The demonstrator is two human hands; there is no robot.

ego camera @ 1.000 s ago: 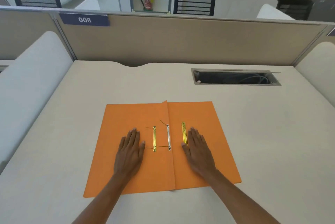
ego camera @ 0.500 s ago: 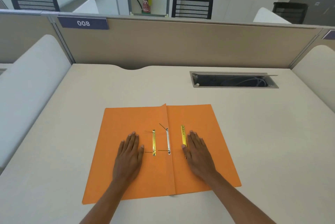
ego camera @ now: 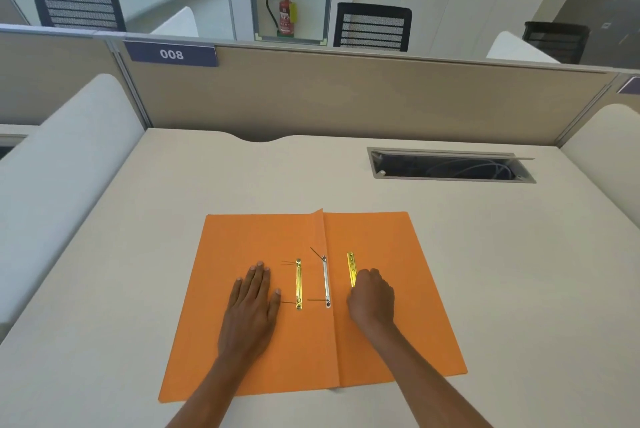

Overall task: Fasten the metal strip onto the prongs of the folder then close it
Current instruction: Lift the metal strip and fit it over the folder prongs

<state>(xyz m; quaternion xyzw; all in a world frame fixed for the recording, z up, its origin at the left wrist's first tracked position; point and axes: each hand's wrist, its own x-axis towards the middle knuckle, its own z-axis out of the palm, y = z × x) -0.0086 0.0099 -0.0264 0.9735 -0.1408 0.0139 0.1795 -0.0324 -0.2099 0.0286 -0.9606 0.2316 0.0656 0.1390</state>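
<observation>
Pale and bare but for our work, the worktop carries an orange folder lying open in front of us, spine running away from us.

Nearest, our left hand lies flat on the left leaf, fingers spread, its grip released and holding nothing; we judge it is pinning the card. Our right hand sits on the right leaf, fingers curled down onto the near end of the loose gold strip. Whether that grip has closed on the strip or only touches it we cannot tell, as the knuckles hide the fingertips.

Between the hands lie two more pieces: a gold bar on the left leaf and a silver bar at the spine. Thin dark prongs stick out leftward from their ends, the far one at the silver bar slanting up.

We judge the strip to be thin, light, stiff sheet metal, slick and lying flat on the card, so it is hard to lift from above. Best we tip or slide one end up with a fingertip, then pinch it by the long edges near the middle, keeping the end holes free for the prongs. The prongs look soft and bendable; we should guide them gently. The folder is light card, easily creased and apt to slide.

Beyond stand a cable hatch, a partition tagged 008, chairs and an extinguisher.
</observation>
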